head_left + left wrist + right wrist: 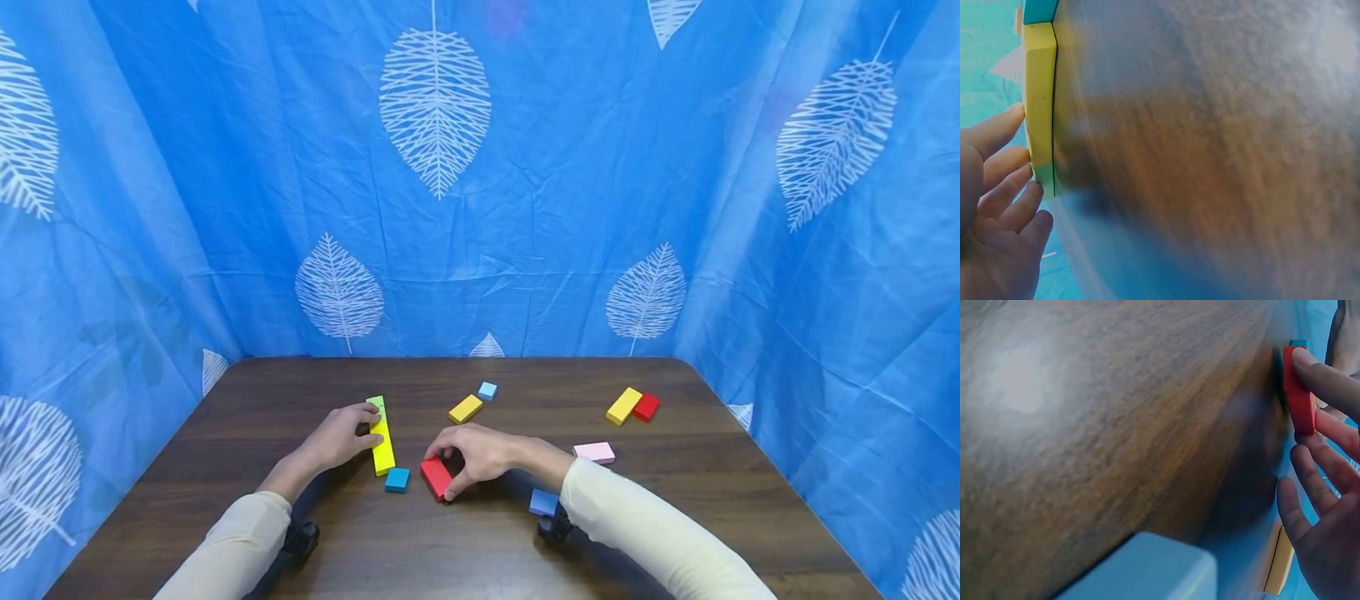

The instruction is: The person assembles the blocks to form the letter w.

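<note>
In the head view a long yellow block (382, 454) lies end to end with a lime-green block (376, 401) left of centre. My left hand (347, 437) rests its thumb and fingertips on these two; the left wrist view shows the thumb at the yellow block (1040, 100) and fingers by the green block (1043, 178). A small blue block (397, 479) lies just off the yellow one's near end. Right of it, my right hand (480, 454) pinches a red block (435, 479) between thumb and fingers, close over the table.
Behind the hands lie a yellow block (466, 408) and a small light-blue block (487, 391). Farther right, another yellow block (624, 406) sits against a red block (646, 407). A pink block (594, 452) and a blue block (543, 502) lie near the right forearm.
</note>
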Motion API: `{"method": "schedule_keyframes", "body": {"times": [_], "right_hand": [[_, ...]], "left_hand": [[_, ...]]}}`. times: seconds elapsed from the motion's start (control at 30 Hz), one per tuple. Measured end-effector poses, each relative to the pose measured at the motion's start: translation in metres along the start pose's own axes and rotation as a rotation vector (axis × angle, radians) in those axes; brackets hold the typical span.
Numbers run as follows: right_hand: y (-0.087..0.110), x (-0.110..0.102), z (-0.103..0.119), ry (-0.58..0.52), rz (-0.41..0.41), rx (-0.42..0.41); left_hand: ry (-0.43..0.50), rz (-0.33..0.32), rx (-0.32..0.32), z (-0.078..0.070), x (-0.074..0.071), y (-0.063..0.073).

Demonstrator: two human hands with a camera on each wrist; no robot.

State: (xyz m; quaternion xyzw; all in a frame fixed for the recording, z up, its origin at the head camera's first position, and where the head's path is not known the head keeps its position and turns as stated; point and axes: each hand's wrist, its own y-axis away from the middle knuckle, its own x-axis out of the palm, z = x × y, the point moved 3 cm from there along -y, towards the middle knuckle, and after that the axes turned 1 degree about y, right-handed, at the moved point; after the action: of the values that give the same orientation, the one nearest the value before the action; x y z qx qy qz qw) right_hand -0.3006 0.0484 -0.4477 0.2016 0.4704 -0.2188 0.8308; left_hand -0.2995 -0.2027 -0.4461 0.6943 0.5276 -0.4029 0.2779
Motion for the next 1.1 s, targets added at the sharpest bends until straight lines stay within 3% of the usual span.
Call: {"method": "schedule_keyframes", "body": {"times": [0.53,0.8,1.1], "right_hand": [[-0.014,-0.006,0.001,-0.042,-0.144,0.025],[-0.021,-0.002,0.002,-0.043,-0.194,0.068],[-0.026,0.002,0.003,-0.031,-0.243,0.120]], "left_hand": [[0.001,0.002,0.007,-0.001,-0.001,0.000],[0.008,0.010,-0.007,0.000,-0.001,0.000],[0.001,0.004,0.021,-0.001,0.000,0.000]]}}
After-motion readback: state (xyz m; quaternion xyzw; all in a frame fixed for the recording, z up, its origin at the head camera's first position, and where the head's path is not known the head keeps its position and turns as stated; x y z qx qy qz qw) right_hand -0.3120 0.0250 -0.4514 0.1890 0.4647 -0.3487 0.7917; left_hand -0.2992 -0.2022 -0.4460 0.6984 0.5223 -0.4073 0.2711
